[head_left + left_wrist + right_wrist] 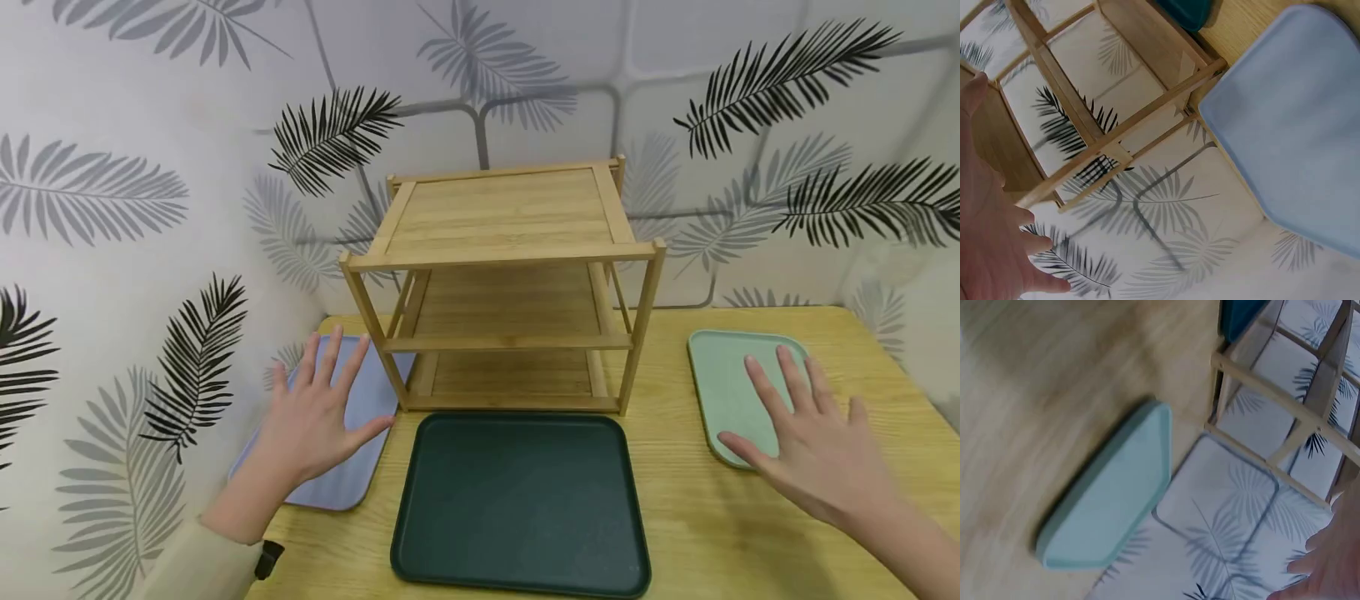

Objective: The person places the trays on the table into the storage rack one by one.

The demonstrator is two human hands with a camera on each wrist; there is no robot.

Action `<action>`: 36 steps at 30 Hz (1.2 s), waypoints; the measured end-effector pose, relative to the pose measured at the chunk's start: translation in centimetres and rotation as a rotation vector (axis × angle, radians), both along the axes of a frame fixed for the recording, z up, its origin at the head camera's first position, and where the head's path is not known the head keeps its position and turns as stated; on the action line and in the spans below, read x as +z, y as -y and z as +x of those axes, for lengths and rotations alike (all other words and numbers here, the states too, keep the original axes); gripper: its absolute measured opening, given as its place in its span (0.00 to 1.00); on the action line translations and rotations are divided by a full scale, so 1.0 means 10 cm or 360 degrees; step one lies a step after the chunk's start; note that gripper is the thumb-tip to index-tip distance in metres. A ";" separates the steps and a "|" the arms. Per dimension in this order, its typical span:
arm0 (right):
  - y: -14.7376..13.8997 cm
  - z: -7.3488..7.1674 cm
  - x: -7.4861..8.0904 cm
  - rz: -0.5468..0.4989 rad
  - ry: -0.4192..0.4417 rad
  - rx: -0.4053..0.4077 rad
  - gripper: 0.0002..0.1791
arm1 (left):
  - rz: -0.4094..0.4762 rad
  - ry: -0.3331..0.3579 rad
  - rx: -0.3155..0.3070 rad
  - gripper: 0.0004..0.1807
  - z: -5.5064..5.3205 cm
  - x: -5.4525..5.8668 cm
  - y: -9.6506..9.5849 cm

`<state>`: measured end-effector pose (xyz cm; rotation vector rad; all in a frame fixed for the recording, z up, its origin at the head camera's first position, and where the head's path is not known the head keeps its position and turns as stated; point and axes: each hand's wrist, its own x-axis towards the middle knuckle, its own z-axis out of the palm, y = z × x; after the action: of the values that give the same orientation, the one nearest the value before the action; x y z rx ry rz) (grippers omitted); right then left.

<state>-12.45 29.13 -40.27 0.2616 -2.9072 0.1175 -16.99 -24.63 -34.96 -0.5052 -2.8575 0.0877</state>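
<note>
My left hand (pixel 318 421), fingers spread and straight, hovers over the blue tray (pixel 362 467) at the left and holds nothing. On the other side my right hand (pixel 821 446) is likewise spread in the air, partly covering the light green tray (pixel 731 375). Between the hands lies a dark green tray (pixel 521 504), flat on the table. Right behind it stands a wooden rack (pixel 495 342) with three shelves. The left wrist view has the blue tray (pixel 1297 125) beside the rack; the right wrist view has the light green tray (pixel 1113 490).
The wooden table (pixel 675 517) backs onto a wall (pixel 540 92) with a leaf pattern, which also runs along the left side. A dark band (pixel 268 560) sits at my left wrist, by the pale sleeve (pixel 206 567).
</note>
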 end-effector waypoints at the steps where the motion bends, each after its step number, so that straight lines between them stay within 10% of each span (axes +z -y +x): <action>1: 0.03 0.00 -0.03 -0.0049 0.0030 0.0038 0.53 | 0.0058 0.0014 0.0004 0.56 -0.03 -0.01 0.01; 17: 0.53 -0.05 -0.52 -0.1147 0.0439 0.0446 0.44 | 0.1518 0.0350 -0.0262 0.51 -0.67 -0.02 0.09; 28: 0.76 0.01 -0.93 -0.1434 0.0632 0.0423 0.39 | 0.1828 0.0275 -0.0508 0.37 -0.90 -0.22 -0.03; 36: 0.87 0.00 -1.00 -0.1436 0.0639 0.0502 0.39 | 0.1747 0.0083 -0.0528 0.36 -0.95 -0.27 -0.10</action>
<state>-12.43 20.45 -50.28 0.5608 -2.7801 1.6189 -26.47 -23.65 -37.66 -0.6744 -2.3070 -1.4354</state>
